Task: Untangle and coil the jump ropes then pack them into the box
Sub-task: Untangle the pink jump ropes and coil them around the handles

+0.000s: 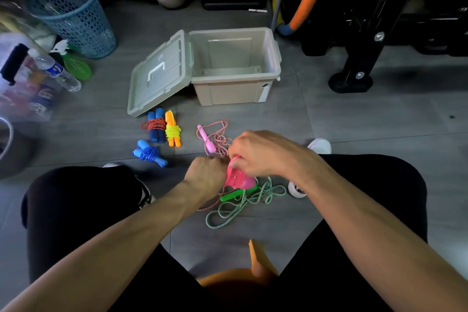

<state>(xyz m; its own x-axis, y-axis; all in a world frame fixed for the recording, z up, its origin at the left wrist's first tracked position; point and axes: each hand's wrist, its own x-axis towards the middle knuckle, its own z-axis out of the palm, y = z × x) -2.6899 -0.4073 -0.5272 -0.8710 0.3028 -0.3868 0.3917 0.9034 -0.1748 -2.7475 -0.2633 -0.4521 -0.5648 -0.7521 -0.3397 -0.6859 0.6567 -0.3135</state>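
Observation:
A beige plastic box (235,88) stands open on the floor, its lid (159,76) leaning at its left. In front lie three coiled ropes: a red one on blue handles (155,127), a yellow one on orange handles (172,132) and a blue one (149,154). My right hand (263,153) grips a pink handle (238,176). My left hand (206,172) is curled around the pink-white rope (219,138) beside it; the other pink handle (206,138) lies on the floor. A green rope (243,204) with a green handle (234,194) lies loose under my hands.
A blue mesh basket (76,18), a water bottle (54,69) and a green spray bottle (74,63) sit at the left. Black equipment legs (354,76) stand at the right. My knees and white shoes (320,145) flank the ropes.

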